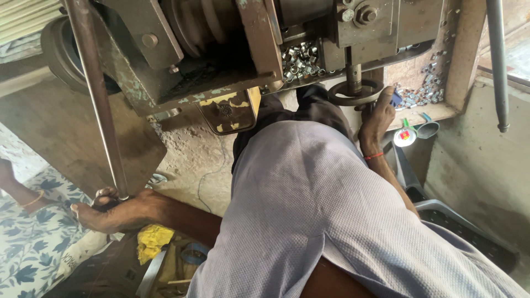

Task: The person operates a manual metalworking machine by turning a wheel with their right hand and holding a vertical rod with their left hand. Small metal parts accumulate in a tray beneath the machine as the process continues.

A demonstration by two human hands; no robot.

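Fingers of the left hand (113, 212) wrap the lower end of the long steel lever (99, 105), that grip closed tight around it. Over by the press spindle (353, 72), the right hand (377, 118) reaches up to the round die plate (353, 92) just below it, fingertips touching the rim, grip loosely curled with nothing clearly held. Small metal rings (301, 59) lie heaped behind the spindle. Pulling the lever while those fingers sit under the spindle could crush them.
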